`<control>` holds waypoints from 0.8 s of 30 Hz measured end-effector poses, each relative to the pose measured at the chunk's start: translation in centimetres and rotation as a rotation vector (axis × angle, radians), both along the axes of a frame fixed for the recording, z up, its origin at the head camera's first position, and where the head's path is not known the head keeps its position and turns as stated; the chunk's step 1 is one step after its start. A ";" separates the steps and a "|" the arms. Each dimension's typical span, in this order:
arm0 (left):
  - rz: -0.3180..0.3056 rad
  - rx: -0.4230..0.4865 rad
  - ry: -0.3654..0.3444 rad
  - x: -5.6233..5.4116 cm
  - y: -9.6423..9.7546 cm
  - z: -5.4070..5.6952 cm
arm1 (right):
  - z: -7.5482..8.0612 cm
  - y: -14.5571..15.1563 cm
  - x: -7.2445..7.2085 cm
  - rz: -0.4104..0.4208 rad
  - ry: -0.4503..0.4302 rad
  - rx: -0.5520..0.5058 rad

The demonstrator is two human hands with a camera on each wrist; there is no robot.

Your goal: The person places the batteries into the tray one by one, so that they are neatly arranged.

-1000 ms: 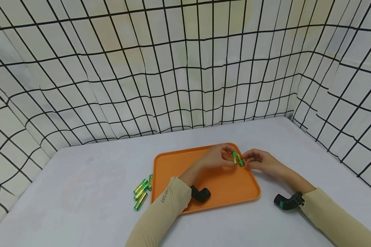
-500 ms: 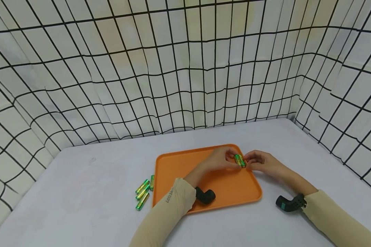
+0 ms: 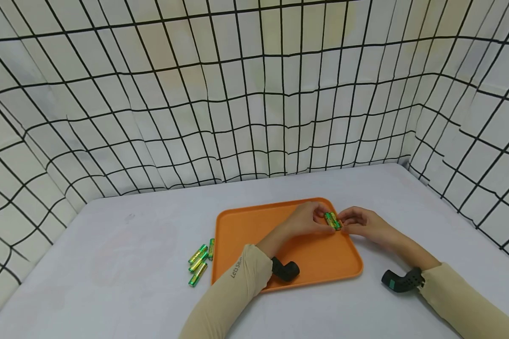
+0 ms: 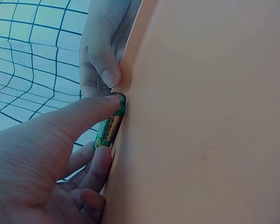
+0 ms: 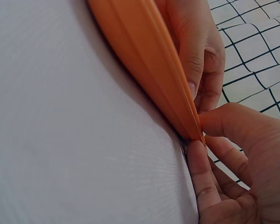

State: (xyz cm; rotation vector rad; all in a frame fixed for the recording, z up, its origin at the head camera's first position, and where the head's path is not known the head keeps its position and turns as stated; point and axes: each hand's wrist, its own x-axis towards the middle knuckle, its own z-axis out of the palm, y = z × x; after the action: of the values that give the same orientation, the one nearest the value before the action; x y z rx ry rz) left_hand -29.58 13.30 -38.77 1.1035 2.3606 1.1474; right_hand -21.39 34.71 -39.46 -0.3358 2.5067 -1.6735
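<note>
Two green-and-gold batteries (image 3: 332, 221) lie side by side inside the right rim of an orange tray (image 3: 250, 221). My left hand (image 3: 306, 219) pinches the nearer battery (image 4: 110, 125) lengthwise, thumb at one end and a finger at the other. The second battery is largely hidden in the left wrist view. At the tray's right edge, my right hand (image 3: 365, 222) holds the orange rim (image 5: 149, 60) between thumb and fingers. Both batteries are hidden behind that rim in the right wrist view.
Several more batteries (image 3: 198, 274) lie on the white table left of the tray, one of them (image 3: 211, 249) close against its left edge. A white wall with a black grid (image 3: 246, 113) stands behind and beside the table. Black wrist cameras (image 3: 286, 271) sit at both cuffs.
My left hand has brought its battery right, against the other one; the gap between the two has closed. My right hand stays at the tray's edge. The head view has shifted slightly.
</note>
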 end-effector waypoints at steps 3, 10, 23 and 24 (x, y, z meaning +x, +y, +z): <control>0.004 -0.001 0.007 0.0 0.0 0.0 | 0.1 0.0 0.1 0.008 0.002 0.005; 0.000 -0.008 0.034 0.1 0.0 0.0 | -0.1 0.2 0.0 0.007 -0.003 0.019; -0.001 -0.046 0.081 0.2 -0.1 0.0 | -0.2 0.2 -0.1 -0.002 -0.015 0.034; -0.004 -0.047 0.080 0.1 -0.1 0.0 | -0.2 0.2 -0.1 -0.003 -0.015 0.034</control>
State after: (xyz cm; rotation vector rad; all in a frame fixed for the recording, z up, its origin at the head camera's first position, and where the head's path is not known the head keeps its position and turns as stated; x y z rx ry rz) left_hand -29.45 13.20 -38.77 1.1572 2.4314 1.0593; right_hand -21.52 34.91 -39.66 -0.3149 2.5227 -1.6267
